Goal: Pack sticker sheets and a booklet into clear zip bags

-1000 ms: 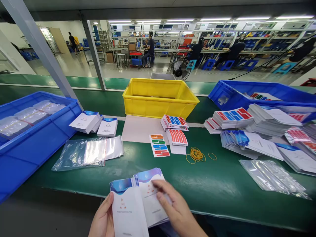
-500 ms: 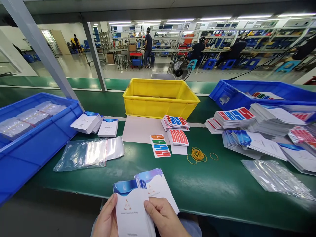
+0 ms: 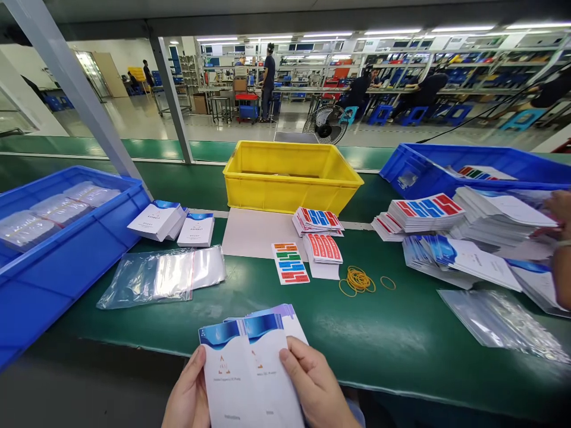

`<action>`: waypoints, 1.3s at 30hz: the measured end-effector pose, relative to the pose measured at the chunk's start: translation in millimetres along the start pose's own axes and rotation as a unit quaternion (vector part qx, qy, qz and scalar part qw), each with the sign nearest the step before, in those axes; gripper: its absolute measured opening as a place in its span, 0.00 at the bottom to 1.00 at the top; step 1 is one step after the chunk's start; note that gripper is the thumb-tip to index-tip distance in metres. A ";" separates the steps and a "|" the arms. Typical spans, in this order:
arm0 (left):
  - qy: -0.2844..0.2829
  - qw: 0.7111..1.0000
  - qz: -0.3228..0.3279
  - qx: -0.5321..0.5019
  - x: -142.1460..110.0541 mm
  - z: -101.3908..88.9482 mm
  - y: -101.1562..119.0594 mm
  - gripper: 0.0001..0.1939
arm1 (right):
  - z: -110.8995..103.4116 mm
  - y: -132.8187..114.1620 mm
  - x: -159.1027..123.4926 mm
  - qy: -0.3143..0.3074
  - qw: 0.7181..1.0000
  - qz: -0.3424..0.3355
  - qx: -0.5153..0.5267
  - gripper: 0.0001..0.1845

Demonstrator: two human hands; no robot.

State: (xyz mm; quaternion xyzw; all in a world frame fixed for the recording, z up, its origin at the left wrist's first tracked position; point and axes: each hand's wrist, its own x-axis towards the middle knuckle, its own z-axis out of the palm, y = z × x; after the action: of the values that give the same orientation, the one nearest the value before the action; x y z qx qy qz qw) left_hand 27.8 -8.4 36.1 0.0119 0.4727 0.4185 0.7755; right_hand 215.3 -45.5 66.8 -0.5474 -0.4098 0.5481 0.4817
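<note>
Low at the table's front edge, my left hand (image 3: 188, 389) grips the left side of a fanned stack of blue-and-white printed booklets (image 3: 227, 392), thumb on top. My right hand (image 3: 317, 383) pinches the right side of the same stack, thumb lying on the front sheets. More booklets (image 3: 289, 318) lie behind the stack, partly covered by it. Farther back are a sticker sheet with coloured blocks (image 3: 290, 264), a pile of red-and-white cards (image 3: 324, 249) and a tangle of yellow rubber bands (image 3: 357, 279).
A yellow bin (image 3: 292, 190) stands at the back, with blue bins at left (image 3: 75, 261) and right (image 3: 414, 172). Clear plastic bags (image 3: 147, 282) lie at left and right. Booklet piles (image 3: 486, 261) crowd the right, where another person's hand (image 3: 559, 211) reaches in.
The booklets in my hands have spread apart, the right part sliding rightward with my right hand. Another person's hand and arm have come in at the right edge.
</note>
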 end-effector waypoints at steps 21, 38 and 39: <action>-0.008 0.999 0.039 0.033 -9.2 14.1 -0.6 0.07 | 16.9 2.3 3.5 -0.179 0.983 0.031 -0.004 0.30; 0.002 1.000 0.011 0.001 -8.8 12.4 -1.7 0.09 | 17.6 11.2 6.3 -0.118 0.986 0.064 0.099 0.30; -0.005 1.000 0.010 -0.001 -9.0 12.4 -1.8 0.09 | 18.4 10.8 6.0 -0.116 0.984 0.069 0.120 0.30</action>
State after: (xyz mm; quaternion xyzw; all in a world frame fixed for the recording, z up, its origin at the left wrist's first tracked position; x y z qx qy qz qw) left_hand 36.4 -10.8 48.7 0.0180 0.4684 0.4261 0.7738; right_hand 196.6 -40.3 56.2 -0.4456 -0.3553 0.6848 0.4541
